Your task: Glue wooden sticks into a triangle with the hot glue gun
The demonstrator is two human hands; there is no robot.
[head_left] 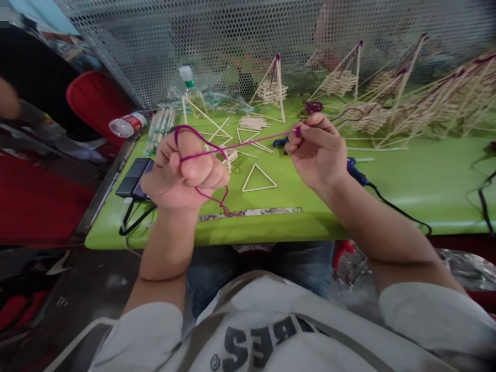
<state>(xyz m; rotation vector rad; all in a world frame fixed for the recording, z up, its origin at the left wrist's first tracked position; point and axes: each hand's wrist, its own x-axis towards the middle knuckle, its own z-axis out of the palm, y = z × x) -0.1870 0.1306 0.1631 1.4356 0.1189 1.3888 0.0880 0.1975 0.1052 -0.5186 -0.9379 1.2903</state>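
Purple yarn (pixel 248 143) stretches taut between my two hands above the green table. My left hand (pixel 186 165) is closed in a fist, with the yarn looped round it and a loose end trailing down to the table. Fingers pinched, my right hand (pixel 318 147) grips the other end of the yarn. Between and below the hands a triangle of thin wooden sticks (pixel 259 178) lies flat. Farther back are more stick triangles (pixel 248 137) and a pile of short sticks (pixel 253 122). A blue glue gun (pixel 355 171) lies partly hidden behind my right wrist.
Several stick frames with purple yarn tops (pixel 276 88) stand along the perforated metal panel (pixel 232 46). Bottles (pixel 191 90), packs of sticks (pixel 158 126) and a dark box (pixel 135 175) are at the left. A flat strip (pixel 267 211) lies near the front edge. Another person (pixel 39 77) is far left.
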